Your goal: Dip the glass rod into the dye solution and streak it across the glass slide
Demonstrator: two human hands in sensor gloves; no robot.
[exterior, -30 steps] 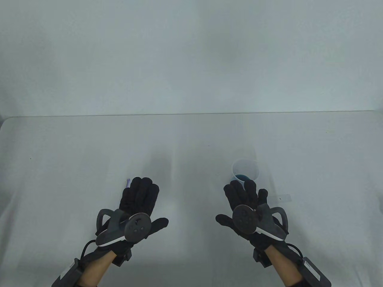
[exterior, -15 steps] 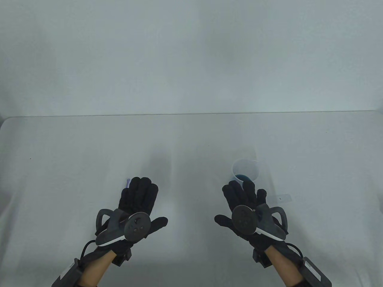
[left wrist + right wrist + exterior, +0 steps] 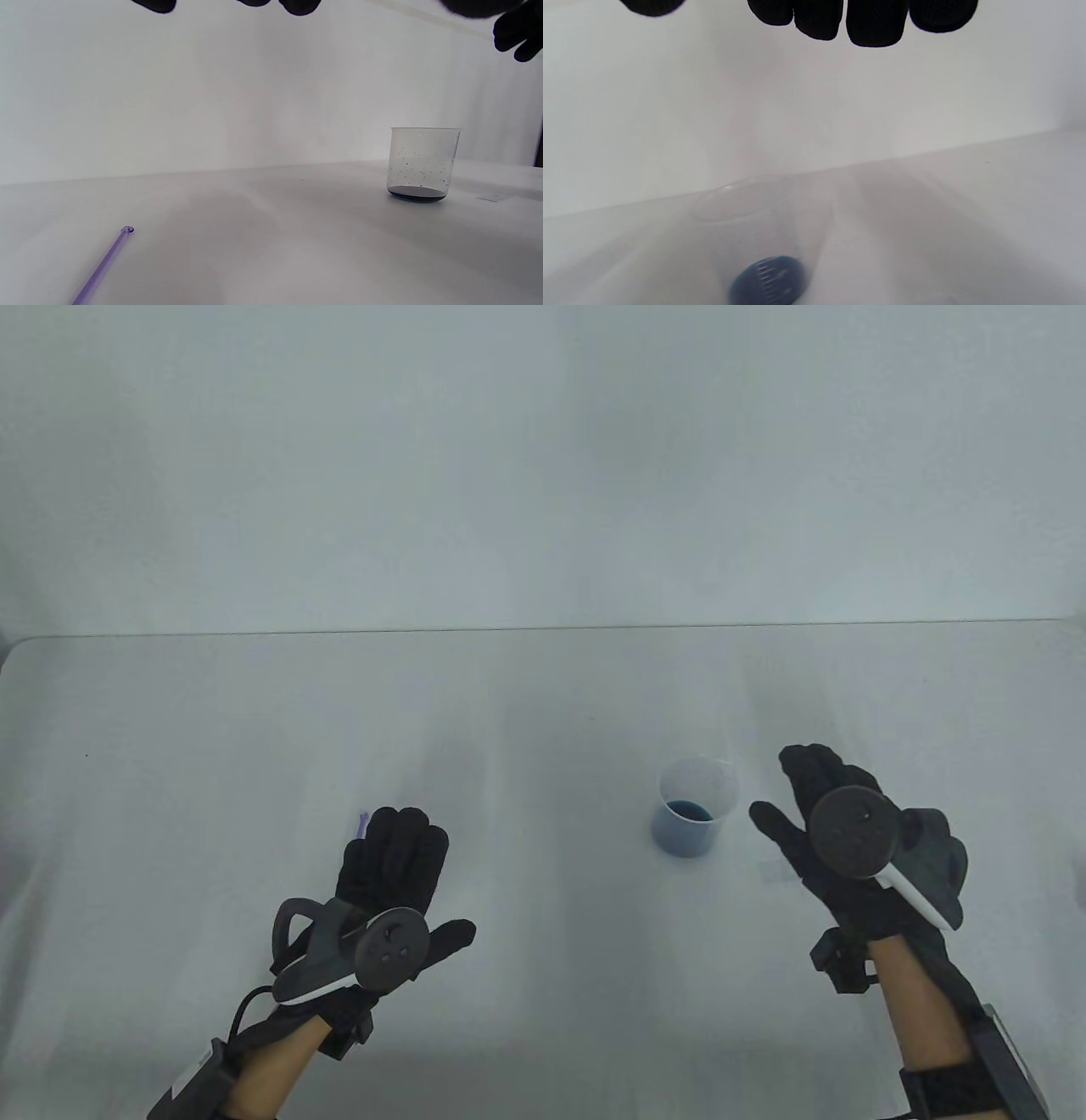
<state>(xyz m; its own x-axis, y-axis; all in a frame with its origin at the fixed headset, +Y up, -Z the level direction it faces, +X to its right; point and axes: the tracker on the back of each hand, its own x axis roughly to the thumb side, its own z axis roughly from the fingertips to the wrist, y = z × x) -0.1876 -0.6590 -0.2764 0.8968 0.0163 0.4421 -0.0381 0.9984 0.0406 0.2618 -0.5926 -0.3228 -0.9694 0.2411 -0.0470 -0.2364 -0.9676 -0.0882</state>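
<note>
Table view is showing both gloved hands spread flat and holding nothing. The left hand is lying palm-down well to the left of the beaker, fingers extended and covering most of the purple glass rod, whose tip is peeking out beside the fingertips; whether the glove is touching the rod cannot be told. The right hand is hovering just right of the beaker, fingers loose and apart from it.

The beaker is standing upright, with a shallow pool of blue dye sitting in its bottom. The glass slide is lying flat on the table just right of the beaker — partly under the right hand. In the left wrist view the rod is lying flat, far left of the beaker.

Bare tabletop is stretching behind the beaker to the far edge, and between it and the left hand.

Counted: one beaker, one rod, one slide, two hands — each carrying one tracker.
</note>
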